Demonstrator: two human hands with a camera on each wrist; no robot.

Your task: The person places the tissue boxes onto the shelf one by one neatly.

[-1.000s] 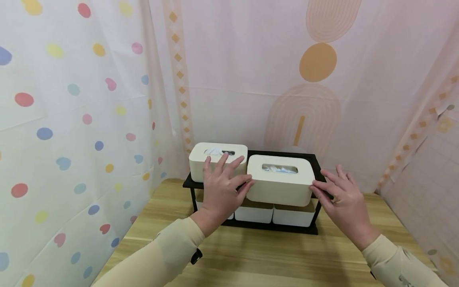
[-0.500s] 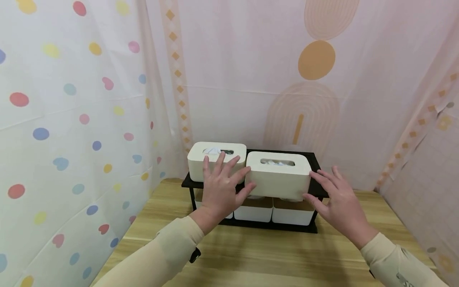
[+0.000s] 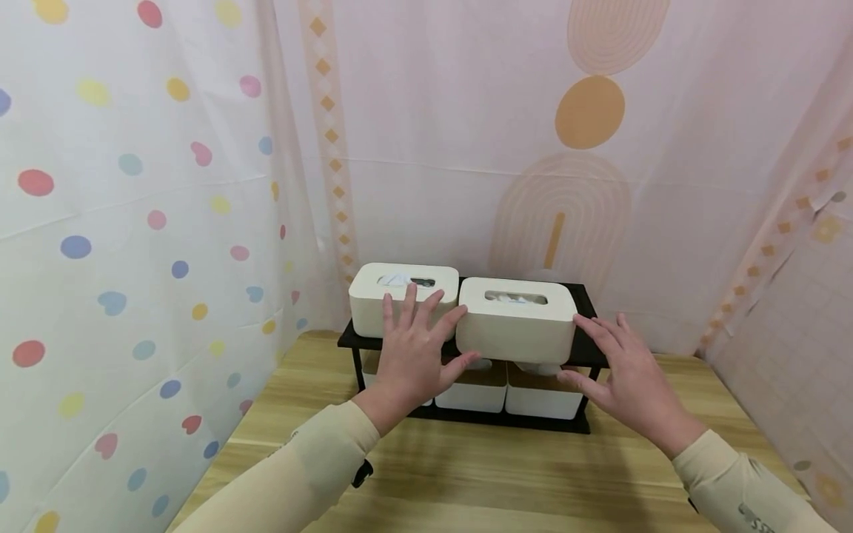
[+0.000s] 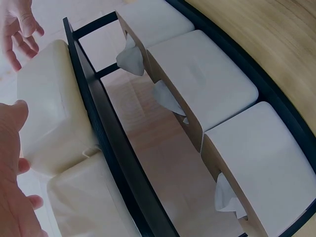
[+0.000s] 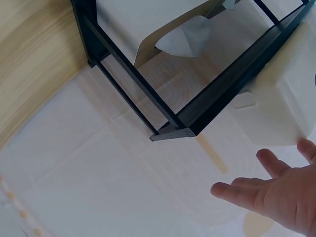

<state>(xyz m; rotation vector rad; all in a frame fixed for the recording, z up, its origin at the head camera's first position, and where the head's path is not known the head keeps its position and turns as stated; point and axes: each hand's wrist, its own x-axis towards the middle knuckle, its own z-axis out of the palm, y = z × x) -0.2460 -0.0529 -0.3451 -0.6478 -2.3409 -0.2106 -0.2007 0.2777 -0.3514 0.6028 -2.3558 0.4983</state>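
Observation:
In the head view, a cream tissue box (image 3: 516,334) sits on the upper shelf of a black rack (image 3: 589,346). A second tissue box (image 3: 403,317) stands to its left. My left hand (image 3: 415,359) spreads straight fingers in front of the gap between them, index fingertip by the right box's left corner. At its right side is my right hand (image 3: 633,381), fingers extended and thumb lower. A right fingertip (image 5: 305,146) meets the box's edge in the right wrist view. Neither hand is curled round anything.
White boxes with brown tops, one a white box (image 4: 205,74), fill the rack's lower level, with tissue poking out of their slots. The rack stands on a wooden table (image 3: 496,481). A polka-dot curtain (image 3: 220,185) hangs at left and a pink curtain (image 3: 433,148) behind.
The right tissue box has moved back onto the upper shelf, beside the left one. My thumbs have come away from its sides, and the fingers have loosened from their earlier pinch.

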